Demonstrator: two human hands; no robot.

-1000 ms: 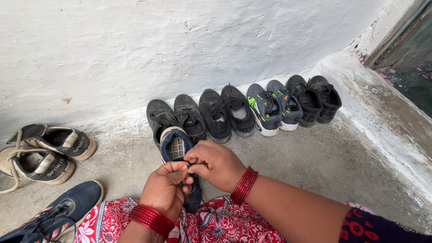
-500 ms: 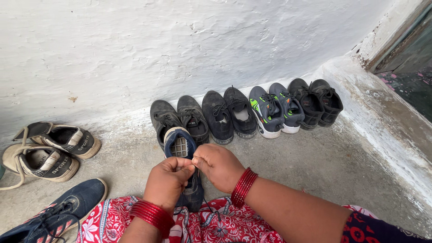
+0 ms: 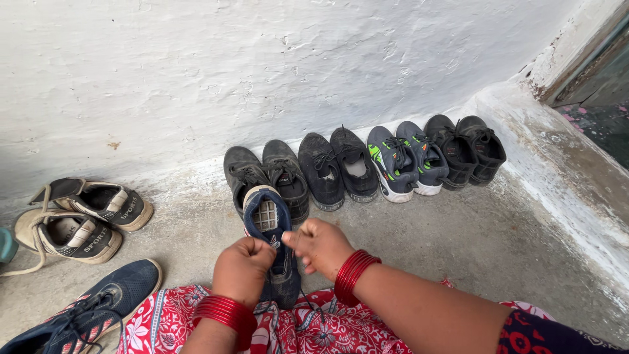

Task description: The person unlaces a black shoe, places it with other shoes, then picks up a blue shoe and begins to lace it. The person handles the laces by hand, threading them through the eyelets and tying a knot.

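Head view: your left hand (image 3: 241,270) and right hand (image 3: 319,246), both clenched, pinch the laces of a navy fabric sneaker (image 3: 272,244) held toe-up over your red floral lap (image 3: 341,328). Behind it, dark shoes (image 3: 327,169) line the whitewashed wall (image 3: 196,78); its navy mate (image 3: 92,308) lies left.

Single head-worn view, looking steeply down, close over the lap, facing a wall (image 3: 196,78)

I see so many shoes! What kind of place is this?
Probably a home's entryway or porch corner: a row of shoes lines a rough whitewashed wall on a bare concrete floor, beside a doorway.
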